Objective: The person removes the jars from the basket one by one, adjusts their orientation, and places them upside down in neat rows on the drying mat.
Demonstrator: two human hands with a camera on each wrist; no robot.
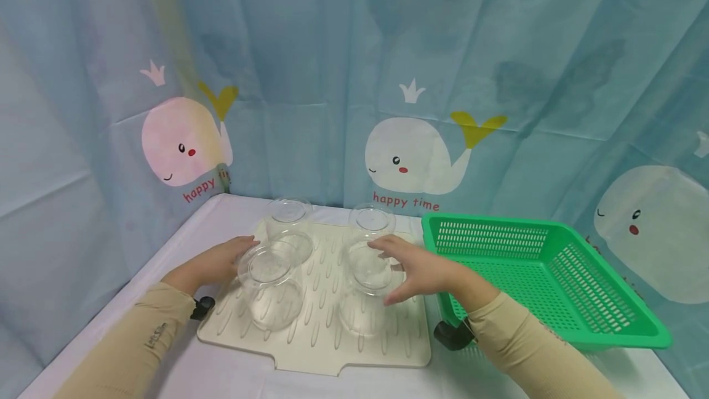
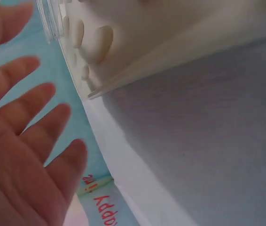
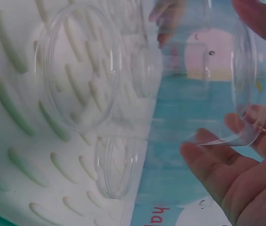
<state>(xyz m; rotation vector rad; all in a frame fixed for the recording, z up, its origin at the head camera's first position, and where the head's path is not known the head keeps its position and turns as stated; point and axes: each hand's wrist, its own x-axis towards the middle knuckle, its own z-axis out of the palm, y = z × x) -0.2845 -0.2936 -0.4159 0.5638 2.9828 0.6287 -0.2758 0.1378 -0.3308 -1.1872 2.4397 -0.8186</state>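
Note:
Several clear plastic jars stand on a cream ridged draining mat (image 1: 327,350). In the head view, my left hand (image 1: 224,258) is beside the front left jar (image 1: 269,265), fingers loosely bent. The left wrist view shows that hand (image 2: 29,136) with its fingers spread and its palm bare. My right hand (image 1: 423,266) reaches the front right jar (image 1: 365,270) from the right, thumb and fingers apart on either side of its upper part. Seen in the right wrist view, the fingers (image 3: 217,160) lie close around the jar's wide end (image 3: 253,80); firm contact cannot be made out.
Behind these stand a back left jar (image 1: 289,210) and a back right jar (image 1: 372,219). A green plastic basket (image 1: 626,325) with slotted sides sits to the right of the mat. White cloth (image 1: 183,350) covers the table, and a blue whale-print curtain (image 1: 310,79) hangs behind.

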